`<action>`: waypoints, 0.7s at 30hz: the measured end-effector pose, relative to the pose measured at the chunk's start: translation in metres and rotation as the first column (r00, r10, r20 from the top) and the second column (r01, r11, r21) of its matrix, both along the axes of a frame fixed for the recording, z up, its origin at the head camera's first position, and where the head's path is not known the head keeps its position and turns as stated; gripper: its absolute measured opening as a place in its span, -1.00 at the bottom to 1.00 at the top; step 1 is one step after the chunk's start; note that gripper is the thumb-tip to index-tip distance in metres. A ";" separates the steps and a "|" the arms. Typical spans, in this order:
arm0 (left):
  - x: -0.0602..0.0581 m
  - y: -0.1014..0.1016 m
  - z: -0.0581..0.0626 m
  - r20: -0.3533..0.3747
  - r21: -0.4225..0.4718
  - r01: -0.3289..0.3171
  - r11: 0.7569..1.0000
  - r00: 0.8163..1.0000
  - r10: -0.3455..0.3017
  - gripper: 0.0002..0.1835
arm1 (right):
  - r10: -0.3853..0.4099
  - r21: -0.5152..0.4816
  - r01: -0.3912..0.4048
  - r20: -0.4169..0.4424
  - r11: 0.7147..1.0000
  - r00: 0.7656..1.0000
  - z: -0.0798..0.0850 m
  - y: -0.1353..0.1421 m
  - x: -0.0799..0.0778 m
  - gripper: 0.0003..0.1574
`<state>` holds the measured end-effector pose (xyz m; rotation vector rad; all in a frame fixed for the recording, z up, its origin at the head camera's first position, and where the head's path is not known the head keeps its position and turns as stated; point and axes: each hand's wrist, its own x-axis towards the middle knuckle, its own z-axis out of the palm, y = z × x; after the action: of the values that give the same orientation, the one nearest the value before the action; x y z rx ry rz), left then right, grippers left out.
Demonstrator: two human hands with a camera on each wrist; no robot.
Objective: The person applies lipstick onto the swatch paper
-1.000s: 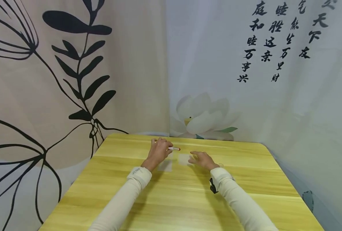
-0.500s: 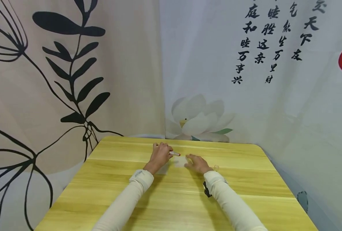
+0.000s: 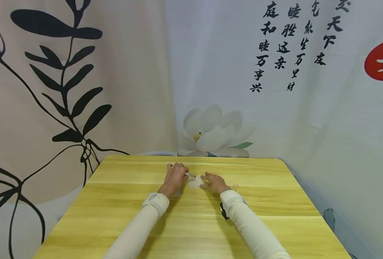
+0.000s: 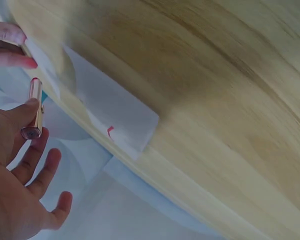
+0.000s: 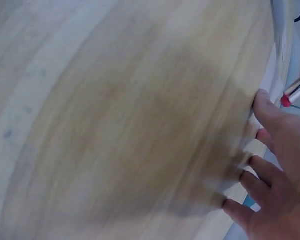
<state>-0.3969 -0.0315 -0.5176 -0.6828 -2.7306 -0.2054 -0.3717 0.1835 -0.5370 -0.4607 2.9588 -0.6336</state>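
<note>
My left hand (image 3: 176,177) pinches a lipstick (image 4: 39,120) between thumb and fingers, its other fingers spread loosely. The red tip points toward my right hand (image 3: 214,183). In the left wrist view a white paper (image 4: 110,100) bears a small red mark near its edge. A second paper (image 3: 195,182) lies between the hands, under the lipstick's tip. The thumb of my right hand rests at this paper's edge, and its other fingers reach down to the tabletop. In the right wrist view the lipstick (image 5: 297,91) stands just above that thumb.
A small clear round object (image 3: 235,187) sits beside my right wrist. The wooden table (image 3: 191,230) ends just beyond the hands, where a printed curtain (image 3: 139,90) hangs. A black strap (image 3: 224,211) is on the right wrist.
The head view has turned to the right. The lipstick's tip has come lower and closer to the paper between the hands; my right hand stays at that paper.
</note>
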 end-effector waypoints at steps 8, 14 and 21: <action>-0.009 0.002 -0.007 -0.032 0.015 0.012 1.000 0.999 -0.012 -0.84 | 0.013 0.006 -0.013 -0.024 1.000 1.000 -0.002 -0.006 -0.002 -0.30; -0.011 0.004 -0.007 -0.028 0.035 0.021 0.999 0.999 -0.020 -0.87 | 0.007 0.022 -0.007 -0.017 1.000 1.000 -0.005 -0.003 -0.006 -0.29; -0.013 0.009 -0.010 -0.007 0.008 0.011 1.000 1.000 -0.011 -0.84 | -0.006 0.040 0.006 -0.001 0.999 1.000 -0.006 0.001 -0.005 -0.28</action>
<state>-0.4104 -0.0225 -0.5274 -0.6948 -2.7181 -0.2160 -0.3769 0.1847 -0.5435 -0.4485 2.9687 -0.5731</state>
